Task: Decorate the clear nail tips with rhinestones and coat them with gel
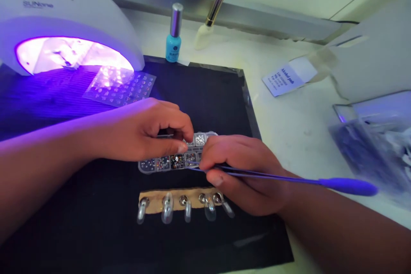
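Observation:
My right hand point(244, 173) grips long purple tweezers point(289, 177), their thin tips reaching left over the front row of a clear rhinestone case point(162, 163). The case has two rows of small compartments with silver, dark and coloured stones in them. My left hand point(160, 130) curls over the case from behind, thumb and forefinger closed at its back row and hiding part of it. Just in front of the case lies a tan strip point(157, 201). Several clear nail tips point(167, 209) stand on round metal holders along it.
A lit white nail lamp point(96, 21) stands at the back left, a sticker sheet point(138, 87) before it. Behind the black mat point(205, 98) are a blue polish bottle point(173, 47) and a pale one point(204, 36). An alcohol pad box point(285, 79) and plastic bags point(369, 145) lie right.

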The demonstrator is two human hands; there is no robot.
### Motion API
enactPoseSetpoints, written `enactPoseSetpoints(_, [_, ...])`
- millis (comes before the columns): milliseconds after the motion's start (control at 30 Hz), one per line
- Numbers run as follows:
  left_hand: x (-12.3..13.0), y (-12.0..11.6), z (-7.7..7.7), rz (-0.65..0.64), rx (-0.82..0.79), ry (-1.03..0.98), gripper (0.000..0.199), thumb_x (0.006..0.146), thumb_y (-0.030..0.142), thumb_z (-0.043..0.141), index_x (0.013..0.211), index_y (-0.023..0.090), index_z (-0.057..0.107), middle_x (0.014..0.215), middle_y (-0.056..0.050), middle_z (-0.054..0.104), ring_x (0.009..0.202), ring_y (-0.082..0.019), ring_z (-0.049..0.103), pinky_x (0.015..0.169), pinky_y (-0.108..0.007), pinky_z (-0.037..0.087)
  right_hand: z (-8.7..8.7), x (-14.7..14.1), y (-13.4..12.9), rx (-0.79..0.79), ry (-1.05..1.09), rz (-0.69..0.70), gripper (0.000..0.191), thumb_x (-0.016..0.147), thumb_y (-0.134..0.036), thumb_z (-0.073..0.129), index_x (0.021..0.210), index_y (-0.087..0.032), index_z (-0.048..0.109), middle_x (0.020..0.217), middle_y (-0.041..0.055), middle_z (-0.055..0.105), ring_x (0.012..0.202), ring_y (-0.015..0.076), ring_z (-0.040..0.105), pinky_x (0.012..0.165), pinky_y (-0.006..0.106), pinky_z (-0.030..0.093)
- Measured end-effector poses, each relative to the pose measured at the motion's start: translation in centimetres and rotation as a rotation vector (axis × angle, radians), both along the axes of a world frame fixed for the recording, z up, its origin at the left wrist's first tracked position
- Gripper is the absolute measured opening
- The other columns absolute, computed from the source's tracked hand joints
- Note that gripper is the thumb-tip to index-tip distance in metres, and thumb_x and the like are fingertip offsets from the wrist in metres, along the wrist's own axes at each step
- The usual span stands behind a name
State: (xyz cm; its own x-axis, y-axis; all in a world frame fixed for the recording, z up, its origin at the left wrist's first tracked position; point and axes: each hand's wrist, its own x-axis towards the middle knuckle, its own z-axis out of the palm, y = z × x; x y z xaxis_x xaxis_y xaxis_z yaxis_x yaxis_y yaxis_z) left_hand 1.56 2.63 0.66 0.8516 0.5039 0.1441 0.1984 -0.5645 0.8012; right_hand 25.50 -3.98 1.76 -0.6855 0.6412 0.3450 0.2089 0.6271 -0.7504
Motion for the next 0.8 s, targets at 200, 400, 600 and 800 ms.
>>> enactPoseSetpoints(200, [-0.1,-0.2,0.1,-0.01,-0.025,0.003,0.01,0.095,0.023,0.063,0.1,0.022,0.072,0.089,0.001,0.068,0.078,-0.011,0.064,0.069,-0.023,0.045,-0.3,0.2,0.0,-0.057,0.084,0.002,0.017,0.103,-0.024,0.055,0.089,-0.015,0.059,0.075,-0.0008,0.058,0.068,0.0094,0.055,0.063,0.021,0.046])
enactPoseSetpoints(400, [0.0,-0.3,0.2,-0.01,-0.034,0.016,0.009,0.097,0.025,0.064,0.1,0.021,0.071,0.092,0.0,0.069,0.083,-0.012,0.063,0.074,-0.026,0.046,-0.7,0.6,-0.4,-0.177,0.326,-0.065,0.025,0.101,-0.027,0.059,0.079,-0.015,0.06,0.068,-0.0009,0.055,0.06,0.0092,0.052,0.057,0.024,0.042])
enactPoseSetpoints(600, [0.2,-0.4,0.3,-0.068,0.055,0.011,0.009,0.096,0.027,0.067,0.098,0.019,0.069,0.085,-0.001,0.067,0.082,-0.016,0.061,0.077,-0.03,0.043,-1.0,0.2,-1.1,-0.204,0.486,-0.143,0.028,0.097,-0.032,0.063,0.074,-0.017,0.061,0.059,-0.0033,0.049,0.054,0.0096,0.047,0.054,0.025,0.038])
enactPoseSetpoints(800, [0.6,-1.5,0.3,-0.038,0.181,0.097,0.013,0.091,0.032,0.072,0.097,0.021,0.07,0.086,0.0,0.063,0.082,-0.018,0.056,0.078,-0.034,0.038,3.2,3.1,-5.2,-0.03,0.121,-0.343,0.011,0.096,-0.021,0.068,0.104,-0.027,0.065,0.072,0.0,0.061,0.066,0.0175,0.06,0.079,0.04,0.058])
